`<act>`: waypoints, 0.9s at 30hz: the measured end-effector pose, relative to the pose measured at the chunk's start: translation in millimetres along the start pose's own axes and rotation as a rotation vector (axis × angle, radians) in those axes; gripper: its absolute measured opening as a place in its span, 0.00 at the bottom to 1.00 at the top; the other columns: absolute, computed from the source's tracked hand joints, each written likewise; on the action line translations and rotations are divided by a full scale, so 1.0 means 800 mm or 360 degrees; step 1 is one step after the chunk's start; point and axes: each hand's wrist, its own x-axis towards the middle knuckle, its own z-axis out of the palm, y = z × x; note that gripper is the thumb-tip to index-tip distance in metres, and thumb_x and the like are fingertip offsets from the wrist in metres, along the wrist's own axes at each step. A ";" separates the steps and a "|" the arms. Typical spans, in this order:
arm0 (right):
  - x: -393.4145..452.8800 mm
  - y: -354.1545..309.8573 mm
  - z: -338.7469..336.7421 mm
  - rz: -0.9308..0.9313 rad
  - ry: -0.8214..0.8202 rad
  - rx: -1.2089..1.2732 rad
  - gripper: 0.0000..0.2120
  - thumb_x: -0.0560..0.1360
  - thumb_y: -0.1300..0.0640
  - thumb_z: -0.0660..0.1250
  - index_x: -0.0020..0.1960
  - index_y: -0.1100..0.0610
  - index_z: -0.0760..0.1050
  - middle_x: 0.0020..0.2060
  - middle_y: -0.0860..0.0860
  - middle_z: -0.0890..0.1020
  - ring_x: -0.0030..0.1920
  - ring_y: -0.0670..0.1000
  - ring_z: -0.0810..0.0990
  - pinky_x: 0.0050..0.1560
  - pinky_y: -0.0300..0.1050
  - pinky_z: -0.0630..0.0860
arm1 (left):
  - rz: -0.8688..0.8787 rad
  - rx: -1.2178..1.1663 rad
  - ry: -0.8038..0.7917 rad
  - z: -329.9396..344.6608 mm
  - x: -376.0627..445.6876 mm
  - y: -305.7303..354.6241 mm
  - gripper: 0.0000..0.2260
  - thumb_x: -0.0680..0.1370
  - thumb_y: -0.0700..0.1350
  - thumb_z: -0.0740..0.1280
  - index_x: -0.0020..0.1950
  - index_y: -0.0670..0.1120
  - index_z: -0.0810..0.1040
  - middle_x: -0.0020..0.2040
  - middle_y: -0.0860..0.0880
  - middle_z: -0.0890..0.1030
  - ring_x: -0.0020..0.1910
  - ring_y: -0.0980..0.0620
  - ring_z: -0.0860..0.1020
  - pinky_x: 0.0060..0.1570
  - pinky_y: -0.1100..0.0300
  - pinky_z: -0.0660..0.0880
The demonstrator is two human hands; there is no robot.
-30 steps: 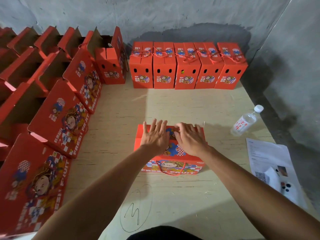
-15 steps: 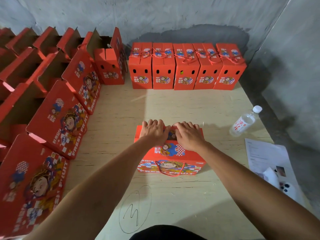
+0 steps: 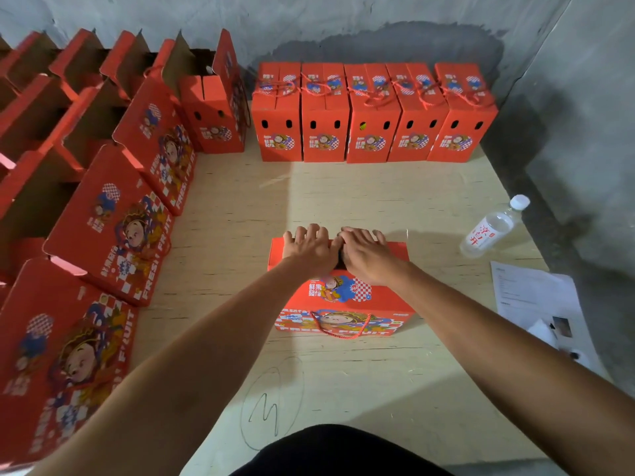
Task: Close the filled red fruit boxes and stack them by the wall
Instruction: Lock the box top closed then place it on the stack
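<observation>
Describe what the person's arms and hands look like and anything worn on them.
Both forearms are bare right up to the frame edge: no sleeves visible. The left hand and right hand wear no gloves, and no watch, bracelet or ring shows. A dark garment covers the body at the bottom edge.

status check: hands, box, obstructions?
Left hand and right hand grip the box at its far top edge. Path to the wall row unobstructed.

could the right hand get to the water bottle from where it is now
Probably yes. The right hand rests on the box mid-table, and the water bottle lies to its right with only bare table between them. The papers sit nearer the person, out of the path.
</observation>
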 end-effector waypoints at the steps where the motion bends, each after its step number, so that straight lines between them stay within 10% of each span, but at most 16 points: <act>1: -0.002 -0.003 0.000 -0.0007 0.0103 -0.0052 0.17 0.85 0.54 0.54 0.72 0.58 0.67 0.72 0.54 0.70 0.71 0.57 0.69 0.73 0.57 0.59 | 0.0002 -0.0002 0.0031 0.002 -0.001 -0.001 0.25 0.85 0.59 0.44 0.74 0.49 0.69 0.72 0.44 0.68 0.72 0.40 0.66 0.67 0.41 0.60; 6: -0.034 -0.030 0.003 -0.0084 0.0886 -0.0092 0.04 0.79 0.57 0.63 0.48 0.56 0.76 0.42 0.52 0.79 0.45 0.55 0.77 0.44 0.52 0.75 | 0.0068 0.0046 -0.0016 -0.006 -0.004 -0.004 0.20 0.86 0.55 0.47 0.70 0.50 0.71 0.69 0.45 0.71 0.71 0.40 0.66 0.65 0.41 0.63; 18: -0.051 -0.044 0.005 0.0125 0.0863 0.0200 0.17 0.77 0.58 0.70 0.32 0.57 0.69 0.27 0.52 0.74 0.29 0.54 0.73 0.28 0.47 0.64 | 0.0032 -0.0007 -0.0088 -0.004 -0.002 -0.001 0.17 0.84 0.54 0.50 0.69 0.52 0.70 0.69 0.44 0.71 0.70 0.38 0.66 0.65 0.39 0.62; 25: -0.046 -0.039 0.010 0.0131 0.0708 0.0113 0.12 0.76 0.55 0.70 0.35 0.55 0.74 0.32 0.52 0.81 0.33 0.59 0.79 0.32 0.43 0.65 | 0.0290 -0.0225 0.1041 0.020 -0.059 -0.022 0.09 0.82 0.48 0.65 0.47 0.44 0.78 0.45 0.45 0.80 0.47 0.40 0.77 0.49 0.47 0.71; 27: -0.047 -0.039 0.008 0.0068 0.0791 0.0146 0.14 0.75 0.58 0.68 0.34 0.53 0.68 0.31 0.51 0.78 0.32 0.57 0.77 0.28 0.45 0.67 | 0.0188 -0.0399 0.1005 0.028 -0.075 -0.028 0.11 0.81 0.48 0.68 0.42 0.44 0.80 0.40 0.45 0.81 0.43 0.39 0.77 0.47 0.47 0.73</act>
